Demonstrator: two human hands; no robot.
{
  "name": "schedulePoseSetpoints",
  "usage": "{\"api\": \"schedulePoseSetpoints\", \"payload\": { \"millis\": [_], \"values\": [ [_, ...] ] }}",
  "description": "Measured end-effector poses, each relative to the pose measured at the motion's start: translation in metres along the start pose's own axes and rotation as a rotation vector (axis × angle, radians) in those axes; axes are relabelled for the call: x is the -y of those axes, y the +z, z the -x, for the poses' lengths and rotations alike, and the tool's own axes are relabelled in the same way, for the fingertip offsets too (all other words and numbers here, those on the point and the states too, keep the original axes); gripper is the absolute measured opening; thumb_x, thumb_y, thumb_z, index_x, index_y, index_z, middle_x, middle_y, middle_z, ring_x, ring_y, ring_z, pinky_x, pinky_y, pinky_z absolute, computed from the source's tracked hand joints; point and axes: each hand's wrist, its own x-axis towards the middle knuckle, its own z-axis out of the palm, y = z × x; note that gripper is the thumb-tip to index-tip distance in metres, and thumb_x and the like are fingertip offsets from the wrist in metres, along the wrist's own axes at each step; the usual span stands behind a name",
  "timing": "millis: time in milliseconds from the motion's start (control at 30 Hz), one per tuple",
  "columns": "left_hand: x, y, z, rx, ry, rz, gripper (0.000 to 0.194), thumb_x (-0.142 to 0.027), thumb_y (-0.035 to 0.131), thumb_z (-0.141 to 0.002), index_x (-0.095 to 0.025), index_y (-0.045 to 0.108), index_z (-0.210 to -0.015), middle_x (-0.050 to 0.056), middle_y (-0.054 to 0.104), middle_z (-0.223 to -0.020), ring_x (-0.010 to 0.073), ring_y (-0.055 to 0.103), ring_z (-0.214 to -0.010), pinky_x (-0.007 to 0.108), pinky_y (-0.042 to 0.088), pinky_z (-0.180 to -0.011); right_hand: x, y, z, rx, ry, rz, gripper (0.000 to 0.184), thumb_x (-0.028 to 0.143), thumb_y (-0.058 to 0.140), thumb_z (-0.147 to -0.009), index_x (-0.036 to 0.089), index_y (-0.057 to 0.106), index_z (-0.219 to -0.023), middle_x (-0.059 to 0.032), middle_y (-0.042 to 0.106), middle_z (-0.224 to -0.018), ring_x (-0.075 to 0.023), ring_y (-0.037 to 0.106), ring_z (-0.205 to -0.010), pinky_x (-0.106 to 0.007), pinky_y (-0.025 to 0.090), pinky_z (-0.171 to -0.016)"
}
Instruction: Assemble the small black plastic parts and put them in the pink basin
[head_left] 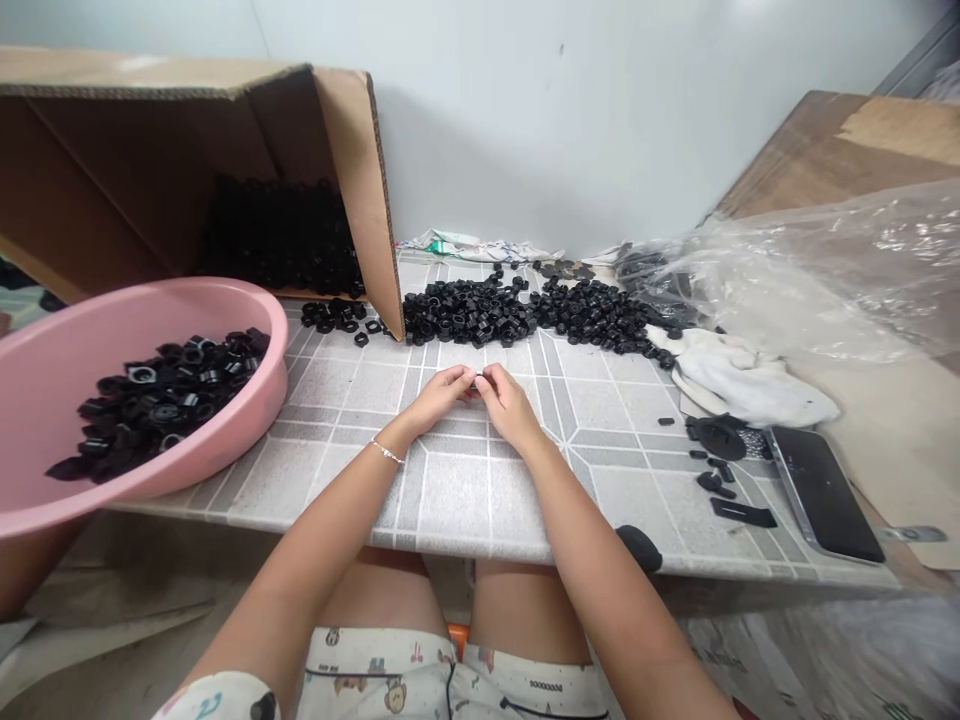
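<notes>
Left hand (441, 396) and right hand (508, 402), fingers nearly closed, pinch a small dark part (478, 378); this fingertip work likely calls for steadiness.

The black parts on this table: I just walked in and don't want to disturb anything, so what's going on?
A person's left hand and right hand meet above the tablecloth, fingertips on a small dark piece, mostly hidden. Behind them lie heaps of loose black parts. More sit in the pink basin and inside the open cardboard box, both to the left.
</notes>
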Motion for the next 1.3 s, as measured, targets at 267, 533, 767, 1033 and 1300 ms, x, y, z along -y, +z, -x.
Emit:
{"api": "schedulePoseSetpoints", "payload": {
  "millis": [267,533,767,1033,1300],
  "values": [
    [-0.003,0.007,0.001,-0.042,0.119,-0.134,0.035,-0.052,0.059,-0.079,-0.018,0.052,-0.077,0.0,0.053,-0.074,0.0151,0.05,-0.073,0.028,0.04,-0.073,-0.01,0.02,-0.001,-0.127,0.146,-0.198,0.041,0.06,0.037,-0.09,0.025,0.043,-0.068,0.0014,0.047,-0.061,-0.0178,0.045,-0.06,-0.032,0.038,-0.064],
    [-0.006,0.012,0.007,-0.115,0.295,-0.397,0.021,-0.039,0.065,-0.078,-0.02,0.059,-0.083,0.005,0.059,-0.085,0.021,0.051,-0.088,0.035,0.039,-0.088,-0.01,0.013,-0.007,-0.005,0.25,-0.475,0.048,0.069,0.046,-0.08,0.023,0.052,-0.071,0.0025,0.047,-0.059,-0.0146,0.045,-0.057,-0.028,0.037,-0.056],
    [-0.052,-0.043,0.02,-0.366,0.366,0.298,0.029,-0.041,0.061,-0.084,-0.025,0.061,-0.109,0.005,0.063,-0.114,0.0181,0.058,-0.107,0.033,0.044,-0.092,-0.011,0.009,-0.008,0.012,0.329,-0.621,0.065,0.085,0.039,-0.069,0.022,0.053,-0.07,0.0035,0.045,-0.051,-0.0123,0.044,-0.048,-0.027,0.038,-0.051],
    [-0.047,-0.1,0.017,-0.651,0.436,0.539,0.023,-0.037,0.047,-0.094,-0.023,0.064,-0.102,0.003,0.067,-0.111,0.0108,0.06,-0.107,0.028,0.044,-0.098,-0.007,0.011,-0.006,0.071,0.28,-0.445,0.064,0.082,0.038,-0.074,0.021,0.054,-0.063,0.0044,0.04,-0.047,-0.0113,0.04,-0.045,-0.026,0.035,-0.049],
    [0.015,-0.035,-0.004,-0.347,0.262,-1.029,0.027,-0.014,0.05,-0.081,-0.018,0.068,-0.101,0.015,0.055,-0.131,0.0315,0.038,-0.131,0.049,0.029,-0.108,-0.009,0.013,-0.003,0.137,0.235,-0.301,0.039,0.059,0.051,-0.081,0.022,0.054,-0.069,0.0053,0.044,-0.053,-0.0129,0.042,-0.052,-0.027,0.034,-0.056]
  ]
}}
